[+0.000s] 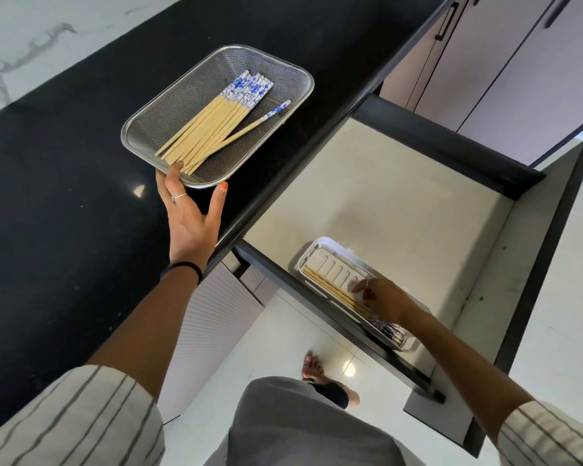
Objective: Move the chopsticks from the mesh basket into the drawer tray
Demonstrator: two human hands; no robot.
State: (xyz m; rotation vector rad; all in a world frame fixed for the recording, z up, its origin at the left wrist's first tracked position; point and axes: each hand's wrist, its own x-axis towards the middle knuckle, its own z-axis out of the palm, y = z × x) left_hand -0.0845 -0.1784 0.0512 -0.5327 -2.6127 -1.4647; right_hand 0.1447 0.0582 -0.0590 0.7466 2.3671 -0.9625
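A steel mesh basket [285,74] sits on the black counter near its edge. Several chopsticks [212,124] with blue-and-white tops lie in it, one apart and askew. My left hand [191,210] grips the basket's near rim, thumb against the outside edge. In the open drawer a white slotted tray [329,255] lies by the front wall. It holds a few chopsticks [330,289] along its near side. My right hand [382,299] is down in the tray, its curled fingers pinching those chopsticks around their middle; it hides part of them.
The black counter [64,203] stretches to the left, with white marble wall behind. The drawer [391,196] has a pale bare floor and dark walls. Lilac cabinet doors [505,68] stand at the top right. My foot [313,368] is on the glossy floor below.
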